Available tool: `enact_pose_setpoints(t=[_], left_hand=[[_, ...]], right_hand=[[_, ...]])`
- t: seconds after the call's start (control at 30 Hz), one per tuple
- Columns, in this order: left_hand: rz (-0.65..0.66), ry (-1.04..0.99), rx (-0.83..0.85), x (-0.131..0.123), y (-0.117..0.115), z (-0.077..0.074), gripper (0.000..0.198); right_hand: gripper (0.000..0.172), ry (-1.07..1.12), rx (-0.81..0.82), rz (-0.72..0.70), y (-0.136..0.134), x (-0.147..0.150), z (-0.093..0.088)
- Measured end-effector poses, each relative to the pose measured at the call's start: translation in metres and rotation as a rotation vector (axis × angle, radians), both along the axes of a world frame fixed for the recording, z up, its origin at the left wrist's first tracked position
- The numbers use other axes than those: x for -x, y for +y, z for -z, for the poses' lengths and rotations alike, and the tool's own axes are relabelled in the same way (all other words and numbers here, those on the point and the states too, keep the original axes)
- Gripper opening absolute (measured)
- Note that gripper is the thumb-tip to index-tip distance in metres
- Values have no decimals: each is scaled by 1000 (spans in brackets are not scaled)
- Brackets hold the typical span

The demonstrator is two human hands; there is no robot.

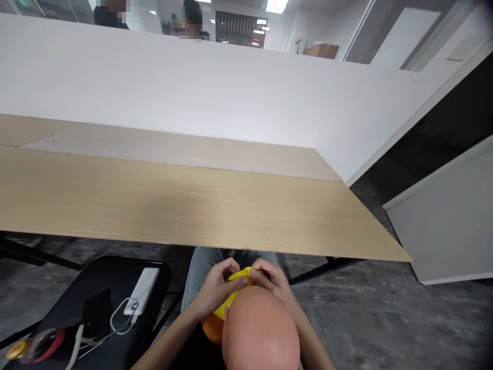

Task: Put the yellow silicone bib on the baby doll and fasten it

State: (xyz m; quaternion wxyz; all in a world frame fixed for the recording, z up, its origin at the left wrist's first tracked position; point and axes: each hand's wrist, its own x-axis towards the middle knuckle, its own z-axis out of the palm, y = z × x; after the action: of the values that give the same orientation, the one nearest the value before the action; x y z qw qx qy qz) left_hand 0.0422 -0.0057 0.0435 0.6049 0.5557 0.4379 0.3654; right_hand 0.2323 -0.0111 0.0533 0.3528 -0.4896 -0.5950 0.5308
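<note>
Over the lap, below the table's front edge, my left hand pinches the edge of a yellow item. My right hand grips the same yellow edge a little to the right, the fingers bent. A smooth, bald, skin-toned head form stands close to the camera and hides the lower part of the yellow item. Something orange shows below the yellow, left of the head form.
A long wooden table spans the view, with a white partition behind it. At the lower left, a black chair holds a white power bank with cables, a dark phone and a bottle. Two people are beyond the partition.
</note>
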Motion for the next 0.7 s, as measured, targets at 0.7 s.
enact_pose_setpoints(t=[0.7], left_hand=[[48, 67, 21, 4, 1, -7, 28]], right_hand=[[29, 255, 90, 165, -6, 4, 3]])
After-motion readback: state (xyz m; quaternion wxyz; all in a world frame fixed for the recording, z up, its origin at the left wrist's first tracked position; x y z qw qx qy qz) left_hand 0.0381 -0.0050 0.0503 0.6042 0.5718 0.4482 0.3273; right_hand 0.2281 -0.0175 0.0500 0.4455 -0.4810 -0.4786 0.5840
